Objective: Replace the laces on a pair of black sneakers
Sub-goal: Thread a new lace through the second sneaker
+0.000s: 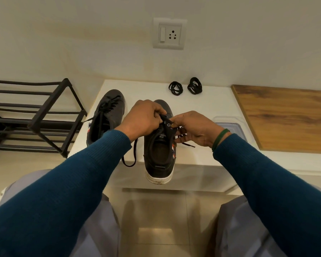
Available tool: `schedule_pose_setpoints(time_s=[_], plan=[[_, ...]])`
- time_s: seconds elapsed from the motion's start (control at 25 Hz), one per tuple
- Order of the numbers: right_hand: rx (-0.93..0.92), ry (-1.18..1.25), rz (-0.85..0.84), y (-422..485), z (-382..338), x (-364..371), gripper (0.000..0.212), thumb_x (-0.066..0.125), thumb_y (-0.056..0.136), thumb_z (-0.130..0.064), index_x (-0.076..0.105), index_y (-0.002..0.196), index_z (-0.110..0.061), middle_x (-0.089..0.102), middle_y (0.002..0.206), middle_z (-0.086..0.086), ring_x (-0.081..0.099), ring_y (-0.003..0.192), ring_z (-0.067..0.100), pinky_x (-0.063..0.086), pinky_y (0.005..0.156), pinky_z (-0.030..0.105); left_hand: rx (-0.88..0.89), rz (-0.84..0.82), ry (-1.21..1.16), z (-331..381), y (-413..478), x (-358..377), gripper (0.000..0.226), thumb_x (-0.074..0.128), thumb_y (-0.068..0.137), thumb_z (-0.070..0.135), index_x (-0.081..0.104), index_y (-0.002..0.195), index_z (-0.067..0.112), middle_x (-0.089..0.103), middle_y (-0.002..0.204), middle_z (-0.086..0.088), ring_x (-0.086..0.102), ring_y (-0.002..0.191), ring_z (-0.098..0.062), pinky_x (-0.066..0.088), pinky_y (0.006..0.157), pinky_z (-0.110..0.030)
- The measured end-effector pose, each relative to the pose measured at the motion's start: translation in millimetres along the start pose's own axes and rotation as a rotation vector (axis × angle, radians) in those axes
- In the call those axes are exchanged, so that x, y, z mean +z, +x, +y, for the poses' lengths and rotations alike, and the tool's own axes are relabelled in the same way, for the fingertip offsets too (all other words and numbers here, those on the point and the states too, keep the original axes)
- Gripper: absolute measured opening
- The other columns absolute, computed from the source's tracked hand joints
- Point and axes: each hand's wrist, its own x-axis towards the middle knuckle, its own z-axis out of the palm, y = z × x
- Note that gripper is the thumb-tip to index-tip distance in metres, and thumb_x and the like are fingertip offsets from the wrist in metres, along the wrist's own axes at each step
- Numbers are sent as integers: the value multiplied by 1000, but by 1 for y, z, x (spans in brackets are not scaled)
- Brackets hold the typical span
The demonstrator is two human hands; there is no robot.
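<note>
A black sneaker (158, 156) with a white sole lies on the white ledge (208, 108), its heel hanging over the front edge. My left hand (144, 118) grips its eyelet flap and lace from the left. My right hand (195, 127) pinches the old black lace (188, 144) at the eyelets on the right. A loose lace end (129, 160) dangles over the ledge's front. The second black sneaker (107, 114), still laced, lies to the left. Two coiled black laces (175, 88) (195, 86) sit at the back of the ledge.
A black metal shoe rack (35, 115) stands to the left. A clear plastic box (230, 125) sits right of my hands, beside a wooden board (285, 117). A wall socket (169, 33) is above. My knees frame the tiled floor below.
</note>
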Motion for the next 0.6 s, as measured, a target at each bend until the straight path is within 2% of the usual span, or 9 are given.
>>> schedule_pose_setpoints(time_s=[0.2, 0.32, 0.48, 0.6], plan=[[-18, -28, 18, 1, 1, 2, 23, 58, 93, -11, 70, 108, 2, 70, 90, 13, 69, 74, 18, 58, 67, 32, 4, -8, -57, -1, -1, 0, 26, 60, 95, 7, 76, 109, 23, 74, 106, 4, 68, 93, -7, 56, 89, -24], [-8, 90, 36, 3, 5, 5, 23, 58, 98, -22, 69, 102, -2, 65, 81, 10, 63, 71, 20, 55, 67, 33, 13, -2, -62, -3, -1, 2, 24, 64, 94, 10, 77, 107, 24, 74, 100, 6, 68, 90, -6, 56, 88, -23], [-67, 24, 180, 4, 13, 21, 11, 61, 94, -12, 68, 90, -5, 56, 65, 5, 49, 57, 14, 43, 50, 24, 47, -44, -49, -6, 0, 2, 23, 71, 89, 12, 76, 107, 26, 70, 89, 16, 67, 85, 0, 52, 86, -17], [-167, -7, 281, 3, 2, 26, 15, 50, 97, -8, 63, 89, -9, 58, 81, 7, 55, 73, 18, 48, 61, 29, 61, -86, -36, -7, 2, -3, 25, 73, 88, 14, 75, 108, 28, 67, 87, 19, 63, 81, 4, 49, 81, -13]])
